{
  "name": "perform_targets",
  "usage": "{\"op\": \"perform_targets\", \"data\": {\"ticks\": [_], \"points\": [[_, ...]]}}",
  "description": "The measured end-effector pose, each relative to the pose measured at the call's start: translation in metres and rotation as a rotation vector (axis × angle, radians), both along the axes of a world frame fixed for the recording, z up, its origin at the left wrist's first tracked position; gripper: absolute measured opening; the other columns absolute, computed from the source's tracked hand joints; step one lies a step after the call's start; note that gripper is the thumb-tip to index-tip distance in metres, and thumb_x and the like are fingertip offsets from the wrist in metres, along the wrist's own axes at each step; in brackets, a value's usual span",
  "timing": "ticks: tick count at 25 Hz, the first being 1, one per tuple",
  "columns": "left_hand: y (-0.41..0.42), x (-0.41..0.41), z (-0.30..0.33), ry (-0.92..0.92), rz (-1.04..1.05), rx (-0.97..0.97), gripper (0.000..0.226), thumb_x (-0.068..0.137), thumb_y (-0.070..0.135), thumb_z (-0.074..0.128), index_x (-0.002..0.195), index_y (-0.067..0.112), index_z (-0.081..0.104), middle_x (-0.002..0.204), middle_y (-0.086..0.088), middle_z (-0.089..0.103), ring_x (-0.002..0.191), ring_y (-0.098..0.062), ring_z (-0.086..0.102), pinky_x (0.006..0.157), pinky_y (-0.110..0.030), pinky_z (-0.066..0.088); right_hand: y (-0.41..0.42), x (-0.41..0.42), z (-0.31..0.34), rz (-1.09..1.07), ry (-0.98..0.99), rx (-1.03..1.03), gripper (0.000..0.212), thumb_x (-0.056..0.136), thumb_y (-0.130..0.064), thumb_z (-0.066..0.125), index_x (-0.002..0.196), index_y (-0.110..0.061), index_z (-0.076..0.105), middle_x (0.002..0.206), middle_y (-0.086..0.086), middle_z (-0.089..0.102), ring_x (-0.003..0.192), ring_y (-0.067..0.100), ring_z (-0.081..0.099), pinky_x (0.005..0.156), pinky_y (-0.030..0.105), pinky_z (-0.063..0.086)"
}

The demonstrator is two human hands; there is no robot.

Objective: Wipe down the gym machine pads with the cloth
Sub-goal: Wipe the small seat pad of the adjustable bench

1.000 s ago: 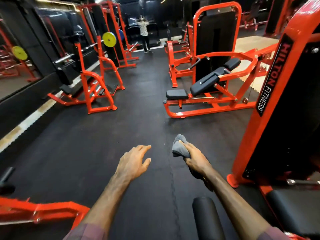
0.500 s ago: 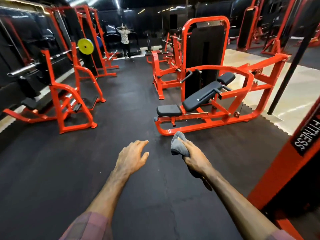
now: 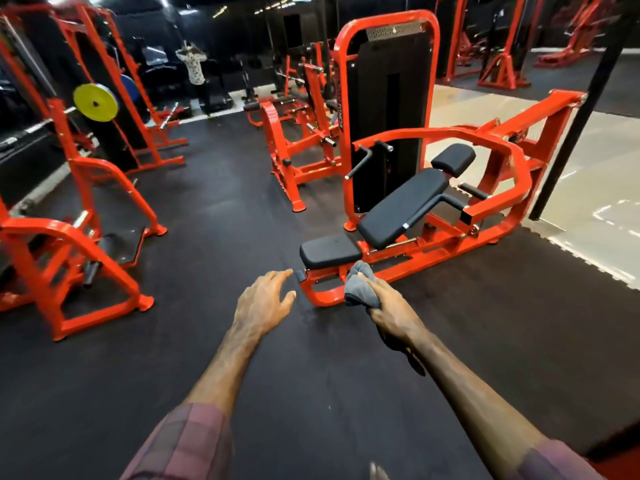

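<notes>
I judge the wiping here not yet begun — my right hand (image 3: 388, 306) grips the bunched grey cloth (image 3: 360, 285) in the air before the machine, my left hand (image 3: 265, 301) open and empty, the seat pad (image 3: 329, 249) and back pad (image 3: 403, 207) untouched.

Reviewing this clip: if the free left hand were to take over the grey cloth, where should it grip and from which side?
Grip the bunched end of the grey cloth that sticks out above the right hand, probably coming from the left hand side. That wad is the exposed part; the rest is wrapped inside the right fist.
</notes>
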State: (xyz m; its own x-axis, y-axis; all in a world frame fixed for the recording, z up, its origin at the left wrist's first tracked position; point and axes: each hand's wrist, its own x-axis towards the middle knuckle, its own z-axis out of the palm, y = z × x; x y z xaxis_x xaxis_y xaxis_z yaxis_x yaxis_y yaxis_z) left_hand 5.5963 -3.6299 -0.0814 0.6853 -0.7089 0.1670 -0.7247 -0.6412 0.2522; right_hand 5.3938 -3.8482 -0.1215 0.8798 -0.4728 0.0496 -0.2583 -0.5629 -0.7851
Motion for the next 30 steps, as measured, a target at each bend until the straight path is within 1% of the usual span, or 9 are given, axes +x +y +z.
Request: {"op": "perform_targets", "data": {"ticks": [6, 10, 13, 15, 17, 18, 21, 26, 30], "points": [[-0.111, 0.176, -0.068, 0.125, 0.01, 0.043, 0.057, 0.102, 0.042, 0.061, 0.156, 0.032, 0.048, 0.155, 0.009, 0.053, 0.143, -0.017, 0.05, 0.107, -0.045, 0.051, -0.121, 0.194, -0.066, 0.014, 0.052, 0.082, 0.098, 0.075, 0.0, 0.047, 0.157, -0.052, 0.032, 0.159, -0.029, 0.04, 0.15, -0.002, 0.037, 0.123, 0.046, 0.036], [-0.183, 0.271, -0.088, 0.17, 0.012, 0.023, 0.057, 0.102, 0.038, 0.063, 0.156, 0.028, 0.05, 0.154, 0.006, 0.054, 0.142, -0.019, 0.05, 0.106, -0.045, 0.05, -0.186, 0.288, -0.076, -0.036, 0.096, 0.101, 0.097, 0.074, 0.0, 0.045, 0.155, -0.052, 0.032, 0.154, -0.033, 0.043, 0.144, -0.001, 0.044, 0.115, 0.048, 0.041], [-0.233, 0.336, -0.116, 0.184, 0.006, -0.003, 0.055, 0.101, 0.035, 0.065, 0.154, 0.025, 0.053, 0.151, 0.005, 0.057, 0.139, -0.021, 0.054, 0.104, -0.044, 0.051, -0.229, 0.348, -0.089, -0.103, 0.157, 0.082, 0.098, 0.082, 0.002, 0.051, 0.164, -0.043, 0.024, 0.168, -0.023, 0.029, 0.151, 0.001, 0.033, 0.114, 0.022, 0.032], [-0.265, 0.375, -0.141, 0.195, 0.0, -0.022, 0.056, 0.098, 0.032, 0.069, 0.152, 0.023, 0.054, 0.15, 0.002, 0.058, 0.136, -0.024, 0.057, 0.104, -0.046, 0.053, -0.261, 0.379, -0.109, -0.133, 0.162, 0.071, 0.098, 0.082, 0.008, 0.052, 0.166, -0.037, 0.026, 0.172, -0.017, 0.022, 0.155, 0.001, 0.025, 0.121, 0.019, 0.025], [-0.301, 0.419, -0.185, 0.203, -0.004, -0.01, 0.06, 0.096, 0.032, 0.071, 0.152, 0.02, 0.054, 0.152, -0.002, 0.058, 0.136, -0.028, 0.058, 0.108, -0.051, 0.052, -0.298, 0.416, -0.146, -0.163, 0.158, 0.083, 0.099, 0.083, 0.009, 0.056, 0.165, -0.038, 0.026, 0.174, -0.016, 0.019, 0.158, 0.003, 0.022, 0.128, 0.029, 0.023], [-0.318, 0.441, -0.209, 0.211, 0.006, 0.0, 0.062, 0.096, 0.032, 0.072, 0.154, 0.019, 0.052, 0.155, -0.003, 0.056, 0.139, -0.028, 0.056, 0.111, -0.053, 0.05, -0.316, 0.435, -0.165, -0.174, 0.174, 0.067, 0.098, 0.086, 0.006, 0.061, 0.165, -0.04, 0.025, 0.173, -0.018, 0.018, 0.158, 0.002, 0.022, 0.128, 0.028, 0.024], [-0.373, 0.506, -0.285, 0.283, 0.027, -0.006, 0.066, 0.096, 0.031, 0.072, 0.157, 0.017, 0.049, 0.16, -0.005, 0.05, 0.146, -0.027, 0.049, 0.117, -0.053, 0.045, -0.369, 0.501, -0.223, -0.222, 0.223, 0.013, 0.092, 0.089, 0.006, 0.065, 0.164, -0.033, 0.03, 0.173, -0.016, 0.016, 0.157, 0.001, 0.017, 0.119, 0.006, 0.012], [-0.435, 0.587, -0.405, 0.371, 0.043, 0.038, 0.062, 0.1, 0.031, 0.067, 0.156, 0.012, 0.049, 0.162, -0.01, 0.047, 0.149, -0.033, 0.044, 0.117, -0.055, 0.044, -0.435, 0.598, -0.322, -0.212, 0.363, -0.007, 0.094, 0.085, 0.007, 0.061, 0.166, -0.024, 0.027, 0.174, 0.006, 0.02, 0.158, 0.028, 0.024, 0.121, 0.022, 0.014], [-0.485, 0.629, -0.491, 0.337, 0.143, 0.032, 0.072, 0.104, 0.035, 0.06, 0.164, 0.007, 0.031, 0.173, -0.014, 0.025, 0.162, -0.032, 0.019, 0.125, -0.057, 0.032, -0.476, 0.653, -0.414, -0.197, 0.436, -0.006, 0.101, 0.079, 0.009, 0.058, 0.167, -0.023, 0.022, 0.174, 0.013, 0.017, 0.161, 0.033, 0.012, 0.13, 0.033, 0.008]]}}
